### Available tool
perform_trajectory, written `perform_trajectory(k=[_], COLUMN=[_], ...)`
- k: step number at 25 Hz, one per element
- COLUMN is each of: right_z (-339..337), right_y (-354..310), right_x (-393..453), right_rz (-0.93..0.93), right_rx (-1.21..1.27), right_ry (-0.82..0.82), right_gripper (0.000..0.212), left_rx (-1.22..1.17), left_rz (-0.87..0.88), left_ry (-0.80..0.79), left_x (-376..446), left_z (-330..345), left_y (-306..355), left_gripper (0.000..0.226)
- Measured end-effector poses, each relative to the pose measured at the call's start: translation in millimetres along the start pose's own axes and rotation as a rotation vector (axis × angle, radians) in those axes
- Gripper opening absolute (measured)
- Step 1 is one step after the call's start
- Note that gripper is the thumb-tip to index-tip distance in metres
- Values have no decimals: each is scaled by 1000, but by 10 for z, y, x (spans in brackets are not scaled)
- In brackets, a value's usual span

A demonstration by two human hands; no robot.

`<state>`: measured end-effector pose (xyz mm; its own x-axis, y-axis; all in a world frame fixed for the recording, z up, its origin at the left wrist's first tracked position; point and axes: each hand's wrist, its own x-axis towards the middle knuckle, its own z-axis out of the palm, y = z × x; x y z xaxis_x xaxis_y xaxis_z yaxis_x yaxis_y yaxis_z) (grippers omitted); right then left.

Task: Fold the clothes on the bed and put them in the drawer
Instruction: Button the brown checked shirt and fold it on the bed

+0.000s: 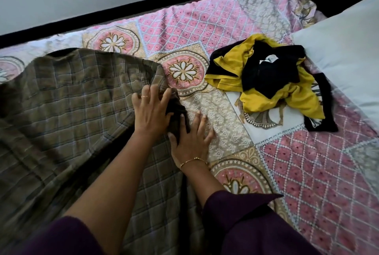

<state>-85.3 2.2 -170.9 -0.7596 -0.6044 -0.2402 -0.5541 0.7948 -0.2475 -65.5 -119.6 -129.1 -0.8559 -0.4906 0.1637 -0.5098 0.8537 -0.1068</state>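
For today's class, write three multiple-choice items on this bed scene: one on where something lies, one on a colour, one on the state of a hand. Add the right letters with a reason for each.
1. Where does the yellow and black clothes pile lie?
A. Under the checked cloth
B. On the bedspread, near the white pillow
C. On the floor

2. What colour is the checked cloth?
A. Brown-olive
B. Bright red
C. White

3. How is the right hand placed?
A. Raised in the air
B. Closed in a fist
C. Spread flat, fingers straight

Answers:
1 B: the pile rests on the patterned bedspread beside the pillow.
2 A: its checks are brown-olive.
3 C: its fingers lie straight on the bed, next to the left hand.
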Motion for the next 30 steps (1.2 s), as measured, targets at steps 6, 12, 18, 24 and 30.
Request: perform_trajectory(k=[6, 12, 18, 24, 30], right_z=[4, -1, 181, 134, 22], right_y=[254, 537, 781, 647, 566], right_x=[-210, -1052, -2194, -2548, -2572], right_rz=[-110, -134, -126, 62, 41], right_rx=[72, 52, 108, -12, -75], right_ry=[320, 274, 247, 104, 116], right_gripper=[41, 29, 21, 19, 33], left_rx=[-90, -374, -422, -360, -384], left_rz=[347, 197, 187, 186, 162], left_ry=[53, -154, -442, -591, -637], left_x=[-569, -1311, -2139, -2544, -2707], left_z=[69, -45, -292, -512, -529], left_y=[193, 264, 293, 516, 550], left_gripper=[27, 46, 79, 70, 99])
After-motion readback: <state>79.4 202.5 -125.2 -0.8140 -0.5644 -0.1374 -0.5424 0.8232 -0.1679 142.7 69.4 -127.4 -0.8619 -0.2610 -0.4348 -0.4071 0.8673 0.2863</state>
